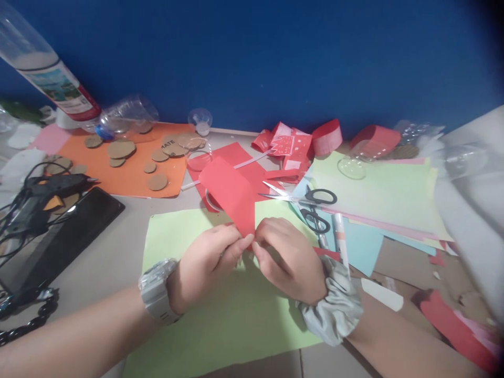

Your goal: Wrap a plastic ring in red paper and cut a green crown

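A strip of red paper (232, 194) slants down toward me, its near end pinched between my two hands. My left hand (210, 260), with a grey watch at the wrist, holds the left side of that end between thumb and fingers. On the right side, my right hand (289, 257) has its fingers curled and pressed on the same end, with a grey scrunchie at the wrist. Both hands are above a light green sheet (236, 325). More red paper (240, 152) lies behind the strip. Black-handled scissors (305, 198) rest partly open beyond my right hand.
Cardboard discs (121, 149) lie on an orange sheet (169, 173) at the back left. A glue gun (47, 194) and black phone (79, 231) are at left. A tall bottle (59, 84) leans there. Stacked coloured sheets (386, 194), a marker (340, 241) and scraps sit right.
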Demonstrator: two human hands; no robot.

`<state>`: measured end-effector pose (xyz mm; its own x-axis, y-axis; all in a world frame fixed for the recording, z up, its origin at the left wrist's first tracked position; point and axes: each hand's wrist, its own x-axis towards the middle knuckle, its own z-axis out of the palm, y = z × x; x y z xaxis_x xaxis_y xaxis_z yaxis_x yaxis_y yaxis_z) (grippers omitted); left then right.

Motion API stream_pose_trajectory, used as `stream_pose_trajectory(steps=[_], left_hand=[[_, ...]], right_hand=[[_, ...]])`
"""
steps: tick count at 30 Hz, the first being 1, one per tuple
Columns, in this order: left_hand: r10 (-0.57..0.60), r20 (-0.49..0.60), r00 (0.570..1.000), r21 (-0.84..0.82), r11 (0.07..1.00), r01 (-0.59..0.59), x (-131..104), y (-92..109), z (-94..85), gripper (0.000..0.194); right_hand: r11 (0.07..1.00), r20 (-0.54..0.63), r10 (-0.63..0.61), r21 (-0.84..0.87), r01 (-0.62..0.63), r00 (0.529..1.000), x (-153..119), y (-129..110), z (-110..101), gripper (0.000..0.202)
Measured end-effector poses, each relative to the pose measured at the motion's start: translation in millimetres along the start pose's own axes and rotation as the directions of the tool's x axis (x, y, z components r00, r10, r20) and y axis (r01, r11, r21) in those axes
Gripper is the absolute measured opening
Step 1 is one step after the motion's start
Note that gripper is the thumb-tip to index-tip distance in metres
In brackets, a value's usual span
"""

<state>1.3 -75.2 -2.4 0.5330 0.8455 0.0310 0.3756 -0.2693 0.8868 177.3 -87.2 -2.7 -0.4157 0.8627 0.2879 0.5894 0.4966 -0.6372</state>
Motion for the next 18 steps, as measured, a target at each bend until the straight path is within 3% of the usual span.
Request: stream_pose_trajectory(steps=[4,9,11,13,14,16,17,18], left_hand=[[0.022,-0.010,1.000,0.021,1.000,-0.022,1,0,0.1,0.027],[0.028,-0.021,0.999,0.018,0.999,-0.028,2,3,0.1,0.026],[0.022,-0.053,0.998,0.015,1.000,-0.021,1,2,0.5,0.026],[-0.005,-0.122,0.992,-0.010,1.000,0.003,-1,1,1.1,0.029],[-0.023,-0.167,0.986,-0.035,0.999,0.017,-2,0,1.4,0.030],[-0.057,-0.257,0.965,-0.089,0.995,0.035,-4,-1,1.4,0.032],[-0.072,-0.288,0.955,-0.113,0.993,0.041,-3,-2,1.3,0.032],[-0.090,-0.307,0.947,-0.133,0.990,0.051,-3,-2,1.1,0.032]], right_hand=[[0.998,0.029,-0.033,-0.043,0.034,0.999,1,2,2,0.021],[0.999,0.039,0.012,-0.047,-0.010,0.999,0,-1,1,0.022],[0.998,0.052,0.058,0.005,-0.058,0.997,-1,-2,1,0.021],[0.978,-0.034,0.159,0.142,-0.153,0.987,-1,-3,0,0.022],[0.945,-0.139,0.238,0.261,-0.197,0.961,0,-2,-1,0.021],[0.818,-0.364,0.430,0.543,-0.186,0.826,4,2,-2,0.013],[0.739,-0.423,0.516,0.659,-0.138,0.745,6,5,-2,0.010],[0.664,-0.430,0.576,0.743,-0.090,0.695,9,8,-3,0.010]])
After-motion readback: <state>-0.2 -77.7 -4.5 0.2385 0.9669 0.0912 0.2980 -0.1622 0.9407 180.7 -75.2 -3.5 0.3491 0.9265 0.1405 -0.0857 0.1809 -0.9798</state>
